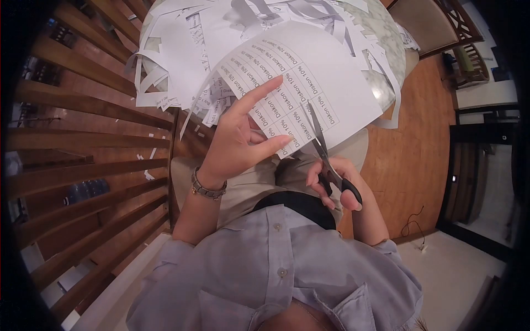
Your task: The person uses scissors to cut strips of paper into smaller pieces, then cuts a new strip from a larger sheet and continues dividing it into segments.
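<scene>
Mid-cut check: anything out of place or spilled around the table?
Yes. Cut paper strips are heaped on the table and hang over its edge, and a few scraps lie on the floor below. The left hand holds the printed sheet and the right hand the scissors; both look normal.

Warm indoor light, moderately dim. Strong fisheye distortion bends the edges; corners are vignetted black. Centre sharp; paper shows mild glare.
</scene>
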The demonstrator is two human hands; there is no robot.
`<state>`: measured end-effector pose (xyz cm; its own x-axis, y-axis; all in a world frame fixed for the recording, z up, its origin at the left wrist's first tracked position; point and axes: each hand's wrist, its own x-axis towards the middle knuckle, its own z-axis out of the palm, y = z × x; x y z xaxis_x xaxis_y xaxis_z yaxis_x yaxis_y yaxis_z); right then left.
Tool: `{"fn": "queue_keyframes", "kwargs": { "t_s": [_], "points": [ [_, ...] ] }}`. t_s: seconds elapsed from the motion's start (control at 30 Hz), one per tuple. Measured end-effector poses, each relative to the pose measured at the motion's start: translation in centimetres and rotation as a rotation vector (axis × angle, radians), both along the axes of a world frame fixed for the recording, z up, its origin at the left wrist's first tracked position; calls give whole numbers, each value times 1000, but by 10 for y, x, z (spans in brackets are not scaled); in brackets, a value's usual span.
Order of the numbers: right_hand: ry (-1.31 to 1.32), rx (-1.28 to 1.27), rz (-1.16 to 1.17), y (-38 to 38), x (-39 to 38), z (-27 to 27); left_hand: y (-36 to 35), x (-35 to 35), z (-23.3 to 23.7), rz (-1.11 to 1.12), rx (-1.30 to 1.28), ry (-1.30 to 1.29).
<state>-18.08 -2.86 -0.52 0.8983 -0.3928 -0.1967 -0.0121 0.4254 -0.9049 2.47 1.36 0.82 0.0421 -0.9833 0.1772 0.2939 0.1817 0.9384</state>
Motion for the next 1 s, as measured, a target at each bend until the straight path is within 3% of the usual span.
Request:
{"fn": "queue_keyframes", "kwargs": {
  "t_s": [1.0],
  "points": [
    [-24,-125,2,0,-6,-9,1,3,-4,-37,10,-20]
  ]
}}
